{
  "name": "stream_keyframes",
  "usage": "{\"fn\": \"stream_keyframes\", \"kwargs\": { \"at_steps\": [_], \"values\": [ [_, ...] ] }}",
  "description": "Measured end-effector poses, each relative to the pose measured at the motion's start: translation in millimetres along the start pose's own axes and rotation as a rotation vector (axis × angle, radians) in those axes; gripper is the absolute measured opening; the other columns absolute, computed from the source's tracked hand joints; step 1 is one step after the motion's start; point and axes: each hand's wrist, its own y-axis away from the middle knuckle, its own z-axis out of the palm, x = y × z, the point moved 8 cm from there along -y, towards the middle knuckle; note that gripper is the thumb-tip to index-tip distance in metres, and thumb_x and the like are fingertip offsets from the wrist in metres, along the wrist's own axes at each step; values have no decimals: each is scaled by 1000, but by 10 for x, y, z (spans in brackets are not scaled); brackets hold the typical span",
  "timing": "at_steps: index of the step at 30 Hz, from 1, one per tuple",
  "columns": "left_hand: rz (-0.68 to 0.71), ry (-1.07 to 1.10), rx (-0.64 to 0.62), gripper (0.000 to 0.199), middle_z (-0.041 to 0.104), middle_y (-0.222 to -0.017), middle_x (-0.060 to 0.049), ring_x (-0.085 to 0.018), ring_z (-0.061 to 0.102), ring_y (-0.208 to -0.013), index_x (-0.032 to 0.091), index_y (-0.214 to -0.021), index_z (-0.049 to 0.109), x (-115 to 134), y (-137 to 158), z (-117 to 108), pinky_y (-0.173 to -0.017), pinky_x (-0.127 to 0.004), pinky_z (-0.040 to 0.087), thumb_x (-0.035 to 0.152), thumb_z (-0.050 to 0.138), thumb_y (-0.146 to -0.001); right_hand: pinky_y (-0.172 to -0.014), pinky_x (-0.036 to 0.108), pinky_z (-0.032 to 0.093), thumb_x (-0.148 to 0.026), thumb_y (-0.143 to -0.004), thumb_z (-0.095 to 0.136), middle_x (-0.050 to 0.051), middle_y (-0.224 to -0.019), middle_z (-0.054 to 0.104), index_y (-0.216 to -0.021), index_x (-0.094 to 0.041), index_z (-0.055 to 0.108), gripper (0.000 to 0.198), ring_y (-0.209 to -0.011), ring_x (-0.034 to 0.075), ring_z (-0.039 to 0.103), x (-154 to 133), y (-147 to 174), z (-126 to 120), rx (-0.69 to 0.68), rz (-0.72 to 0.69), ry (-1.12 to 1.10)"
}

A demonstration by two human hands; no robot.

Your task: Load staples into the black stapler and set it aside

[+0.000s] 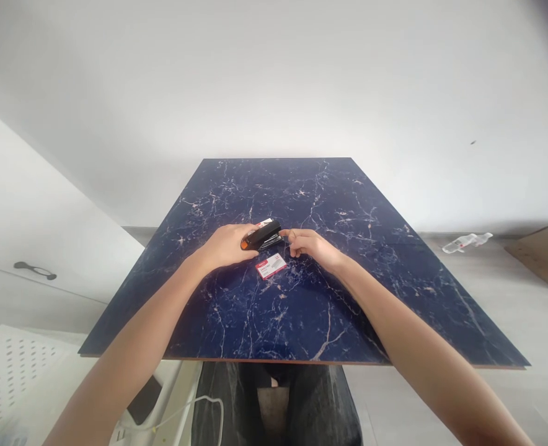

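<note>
A black stapler [265, 234] with an orange patch at its rear lies across the middle of the dark blue marbled table. My left hand [227, 246] is closed around its rear end, thumb on the near side. At the front end, the outstretched index finger of my right hand [312, 246] touches or nearly touches the stapler, while the other fingers are partly curled and hold nothing visible. Just nearer to me lies a small red-and-white box [271, 266] with printing. Another red-and-white item [264, 222] shows behind the stapler, partly hidden by it.
The table [274, 328] has a straight near edge above my lap. A white wall stands behind it. On the floor at right lie a clear plastic item [467, 243] and a cardboard box [543, 257]. A white perforated surface [13, 365] and a cable [204, 399] are at lower left.
</note>
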Motion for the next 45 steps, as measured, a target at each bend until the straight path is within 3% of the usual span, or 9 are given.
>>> {"fn": "stream_keyframes", "kwargs": {
  "at_steps": [8, 13, 18, 22, 28, 32, 36, 41, 45],
  "values": [
    [-35, -24, 89, 68, 66, -136, -11, -32, 68, -110, 24, -149, 50, 188, -17, 88, -85, -39, 54, 48, 67, -88, -81, 33, 53, -37, -76, 67, 10, -135, 65, -73, -20, 48, 26, -90, 19, 68, 1, -43, -26, 62, 12, -47],
    [34, 218, 10, 66, 73, -118, -9, -21, 72, -84, 22, -154, 38, 511, 14, 240, -75, -33, 53, 56, 50, -98, -82, 32, 53, -47, -82, 65, 6, -113, 70, -84, -21, 52, 29, -95, 19, 68, 49, -94, -143, 187, -50, -48],
    [137, 151, -159, 74, 73, -97, -6, -24, 70, -75, 22, -140, 49, 702, 102, 366, -63, -32, 46, 62, 68, -82, -67, 28, 45, -57, -86, 60, 0, -79, 63, -77, -22, 50, 37, -74, 17, 58, -15, -3, -230, 253, -79, 291],
    [166, 79, -213, 64, 72, -87, -4, -23, 68, -68, 23, -130, 55, 692, 137, 365, -61, -32, 43, 56, 73, -78, -59, 27, 33, -56, -82, 65, -5, -65, 54, -73, -23, 44, 40, -61, 14, 47, -124, 63, -173, 281, -106, 595],
    [14, -43, -131, 50, 69, -77, -4, -21, 63, -59, 23, -131, 57, 345, 89, 160, -57, -31, 40, 57, 52, -94, -58, 27, 32, -53, -80, 67, -4, -67, 54, -73, -24, 42, 39, -61, 14, 47, -88, 66, -255, 309, -26, 604],
    [72, -19, -111, 46, 73, -96, -10, -26, 69, -79, 21, -130, 59, 470, 83, 247, -66, -34, 46, 52, 37, -104, -58, 28, 33, -58, -80, 66, -3, -69, 55, -72, -24, 42, 42, -63, 15, 46, -99, 80, -271, 308, -20, 595],
    [186, 2, -132, 37, 72, -104, -10, -27, 68, -94, 21, -114, 67, 629, 98, 363, -78, -38, 51, 50, 47, -101, -57, 29, 32, -59, -81, 65, -3, -68, 52, -72, -23, 40, 44, -61, 14, 42, -132, 104, -223, 289, -29, 603],
    [211, -25, -8, 43, 60, -137, -13, -34, 54, -129, 25, -128, 66, 528, 61, 266, -103, -49, 48, 51, 62, -94, -56, 29, 31, -60, -82, 64, -4, -67, 51, -72, -23, 39, 46, -61, 14, 41, -130, 101, -206, 272, -41, 608],
    [268, 22, -20, 43, 62, -138, -10, -32, 52, -132, 25, -128, 66, 528, 55, 312, -113, -50, 42, 46, 67, -91, -57, 28, 31, -60, -82, 65, -4, -66, 50, -71, -23, 38, 47, -61, 13, 40, -120, 90, -214, 271, -52, 601]
  ]
}}
